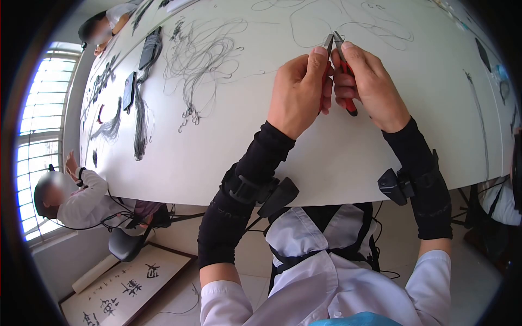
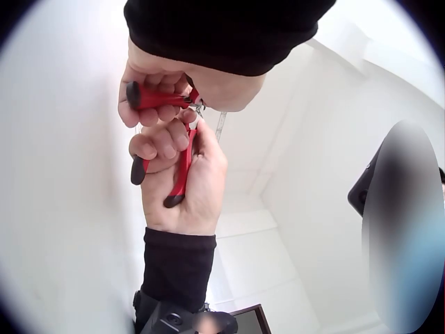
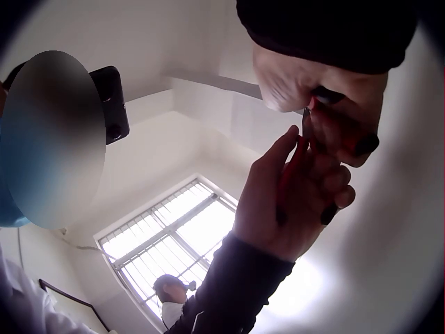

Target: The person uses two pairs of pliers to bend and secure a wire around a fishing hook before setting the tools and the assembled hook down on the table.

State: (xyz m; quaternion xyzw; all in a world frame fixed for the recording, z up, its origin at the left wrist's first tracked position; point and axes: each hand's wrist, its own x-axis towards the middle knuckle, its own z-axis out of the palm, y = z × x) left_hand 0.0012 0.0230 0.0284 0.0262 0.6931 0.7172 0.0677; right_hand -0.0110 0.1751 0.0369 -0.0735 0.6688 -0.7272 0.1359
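Over the white table, my left hand grips red-handled pliers, their tips pointing away from me. My right hand grips a second pair of red-handled pliers with black handle ends. The two tips come close together. In the left wrist view, a tiny metal piece shows where they meet; I cannot tell what it is. My right hand's fingers curl around one handle there. The right wrist view shows both hands in shade, with red handles across the far palm.
A tangle of thin lines with fish hooks lies left of my hands. More loose line spreads beyond them. Farther left are a phone and dark bundles of line. Another person sits at the left edge.
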